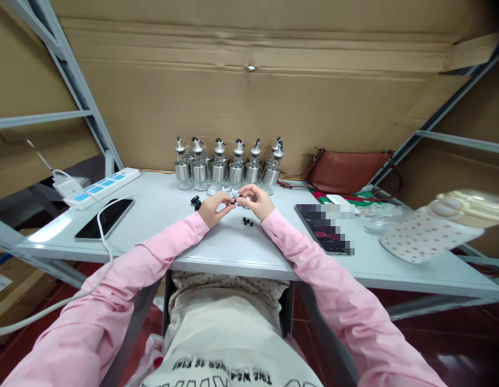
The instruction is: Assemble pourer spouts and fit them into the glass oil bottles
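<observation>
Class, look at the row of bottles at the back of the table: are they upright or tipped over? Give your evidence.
Upright: the bottles stand on the table with their spouts at the top.

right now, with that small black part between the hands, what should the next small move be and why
Perhaps steady the small black part with the left hand and turn it gently with the right hand, since both hands meet at it and it is partly hidden.

Left: phone lying flat near power strip; white cable across phone. Right: brown bag at rear, tablet nearer front, spotted flask beyond.
</observation>
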Tool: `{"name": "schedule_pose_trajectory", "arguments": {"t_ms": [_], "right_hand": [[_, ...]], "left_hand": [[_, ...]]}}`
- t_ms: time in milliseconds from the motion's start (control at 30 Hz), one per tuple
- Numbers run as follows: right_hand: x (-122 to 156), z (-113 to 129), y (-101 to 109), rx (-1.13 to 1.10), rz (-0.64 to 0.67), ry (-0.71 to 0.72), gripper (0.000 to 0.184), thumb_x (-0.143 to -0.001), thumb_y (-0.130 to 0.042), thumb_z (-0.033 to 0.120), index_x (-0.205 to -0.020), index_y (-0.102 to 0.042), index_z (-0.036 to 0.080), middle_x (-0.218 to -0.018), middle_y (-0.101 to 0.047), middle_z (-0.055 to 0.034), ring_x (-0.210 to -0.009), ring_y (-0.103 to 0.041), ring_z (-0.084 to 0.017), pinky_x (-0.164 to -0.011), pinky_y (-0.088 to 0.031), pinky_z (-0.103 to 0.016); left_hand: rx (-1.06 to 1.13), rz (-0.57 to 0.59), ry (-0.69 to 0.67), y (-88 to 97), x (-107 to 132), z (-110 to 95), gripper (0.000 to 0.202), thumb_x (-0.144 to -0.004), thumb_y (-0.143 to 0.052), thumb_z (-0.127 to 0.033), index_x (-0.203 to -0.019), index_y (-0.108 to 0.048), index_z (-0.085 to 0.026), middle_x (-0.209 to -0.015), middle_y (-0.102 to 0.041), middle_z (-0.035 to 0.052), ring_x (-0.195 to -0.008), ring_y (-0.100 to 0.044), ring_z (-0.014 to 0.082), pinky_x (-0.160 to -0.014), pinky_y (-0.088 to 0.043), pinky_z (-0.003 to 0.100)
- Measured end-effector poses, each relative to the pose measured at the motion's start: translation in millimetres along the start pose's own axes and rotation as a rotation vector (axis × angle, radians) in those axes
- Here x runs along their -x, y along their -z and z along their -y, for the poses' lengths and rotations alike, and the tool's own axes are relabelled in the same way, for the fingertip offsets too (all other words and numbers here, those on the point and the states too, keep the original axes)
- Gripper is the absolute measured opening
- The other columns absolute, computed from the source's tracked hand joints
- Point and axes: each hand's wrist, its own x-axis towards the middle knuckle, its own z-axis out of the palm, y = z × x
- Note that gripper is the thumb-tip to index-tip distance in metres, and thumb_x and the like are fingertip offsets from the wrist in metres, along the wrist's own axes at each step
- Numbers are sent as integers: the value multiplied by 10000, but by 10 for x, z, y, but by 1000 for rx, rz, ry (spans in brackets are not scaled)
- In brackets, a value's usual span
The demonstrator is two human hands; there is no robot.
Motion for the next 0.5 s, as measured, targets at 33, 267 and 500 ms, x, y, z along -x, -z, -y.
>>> {"name": "schedule_pose_trajectory", "arguments": {"t_ms": [33,267,500], "right_hand": [[3,12,3,21,-15,23,408,-603,-656,482,-796,-489,163,-605,-544,26,-526,-504,-84,-509,-418,-218],[53,98,-67,156,-13,85,437,-783,-376,581,-781,-514,166,-624,-519,13,-494,-482,-76,-526,-420,-223],[57,46,-125,242,-16,91,435,-834,-272,568,-796,-469,182,-567,-507,22,-460,-469,-70,-482,-409,-197]], "left_hand": [[1,-8,33,-11,1,-8,157,-832,-511,-295,-834,-533,-139,-720,-589,20,-646,-546,98,-641,-459,236],[-147,130,71,-45,7,24,328,-903,-343,-378,-815,-552,-140,-718,-602,42,-675,-562,135,-646,-409,269],[-251,251,94,-38,11,14,489,-933,-133,-393,-722,-503,-152,-635,-541,35,-653,-517,153,-648,-349,297]]}}
